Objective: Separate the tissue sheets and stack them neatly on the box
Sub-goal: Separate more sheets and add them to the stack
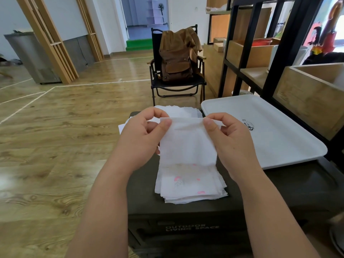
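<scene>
While both hands, left and right, pinch a thin white tissue sheet, it hangs over the dark green plastic box.

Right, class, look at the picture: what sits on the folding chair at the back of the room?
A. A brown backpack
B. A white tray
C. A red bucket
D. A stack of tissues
A: a brown backpack sits on the black folding chair, while the white tray and the tissue stack rest on the dark box near the hands.
</scene>
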A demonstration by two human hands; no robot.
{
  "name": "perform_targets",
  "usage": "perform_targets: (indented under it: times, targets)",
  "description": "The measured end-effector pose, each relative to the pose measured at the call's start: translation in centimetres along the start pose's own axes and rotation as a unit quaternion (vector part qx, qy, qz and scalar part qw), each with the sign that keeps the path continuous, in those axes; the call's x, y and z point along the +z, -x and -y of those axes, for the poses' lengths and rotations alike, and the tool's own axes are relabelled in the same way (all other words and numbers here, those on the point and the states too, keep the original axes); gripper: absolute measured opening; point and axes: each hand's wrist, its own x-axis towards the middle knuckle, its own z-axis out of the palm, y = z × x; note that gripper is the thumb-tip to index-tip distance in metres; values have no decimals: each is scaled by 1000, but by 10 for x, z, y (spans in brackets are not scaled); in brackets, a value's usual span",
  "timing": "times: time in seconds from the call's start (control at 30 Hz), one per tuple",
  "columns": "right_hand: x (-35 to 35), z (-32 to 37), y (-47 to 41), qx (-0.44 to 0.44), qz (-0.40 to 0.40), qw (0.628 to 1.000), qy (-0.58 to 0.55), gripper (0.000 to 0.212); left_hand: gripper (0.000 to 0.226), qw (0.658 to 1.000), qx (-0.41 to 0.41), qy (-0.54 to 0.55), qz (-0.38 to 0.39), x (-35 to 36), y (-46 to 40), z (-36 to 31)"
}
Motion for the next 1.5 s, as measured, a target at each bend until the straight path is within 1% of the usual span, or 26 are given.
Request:
perform_targets:
  times: [0.07,0.13,0.2,0.27,0.3,0.4,0.5,0.53,0.57,0.6,0.67,0.7,0.73,0.77,0.8,0.87,0.9,0.93,0.97,1.1,1.23,1.33,1.4,1.5]
  targets:
    - [-6,-1,0,46,43,998,-24,8,18,997,-45,-37,43,-4,0,0]
    - [-12,-6,-1,90,83,992,17,5,16,986,-104,-96,85,-6,-1,7]
    - [-14,-14,-1,110,124,977,132,9,13,969,-171,-128,125,-5,-1,17]
    - [-13,-20,-1,116,150,946,263,9,12,951,-230,-136,152,-1,-1,26]
    - [-12,-23,0,121,157,931,307,10,12,945,-249,-143,157,0,-1,29]
    - [-9,-25,1,138,172,908,355,18,14,935,-267,-174,154,1,-4,36]
    - [-9,-24,1,142,163,902,374,27,18,935,-269,-193,132,2,-6,38]
    - [-9,-24,1,139,150,905,373,31,19,938,-265,-196,106,3,-7,39]
    - [-9,-24,1,131,131,911,369,34,19,943,-249,-211,61,4,-9,40]
    - [-10,-24,1,119,107,918,364,37,18,946,-218,-239,0,5,-11,43]
    - [-10,-23,0,87,52,929,357,36,9,941,-104,-298,-127,8,-18,47]
    - [-9,-22,-1,73,31,933,350,35,8,938,-40,-310,-152,10,-23,49]
    - [-7,-21,-2,64,19,938,339,34,20,935,15,-325,-143,12,-29,52]
    - [-5,-22,-2,60,15,943,326,33,34,930,52,-349,-102,15,-36,56]
    - [-4,-22,-2,61,18,948,313,32,47,922,66,-379,-52,18,-41,59]
    - [-1,-24,-1,64,28,954,291,30,63,901,50,-430,39,26,-46,66]
    - [0,-25,-1,64,32,956,283,29,64,892,43,-445,67,28,-47,71]
    - [1,-25,0,62,34,959,276,28,63,886,39,-456,79,30,-47,76]
    - [1,-24,-1,60,34,960,270,27,60,884,40,-460,73,30,-47,79]
    - [3,-22,-1,55,31,963,262,24,47,893,64,-446,4,27,-44,76]
    - [4,-24,0,50,29,967,250,23,31,904,79,-420,1,26,-41,76]
    - [3,-24,0,42,24,967,249,21,24,912,122,-390,-36,24,-38,73]
    - [3,-24,-1,35,19,969,245,17,24,927,118,-347,-84,24,-37,70]
    - [3,-26,-2,25,13,974,225,15,23,965,55,-207,-151,21,-31,55]
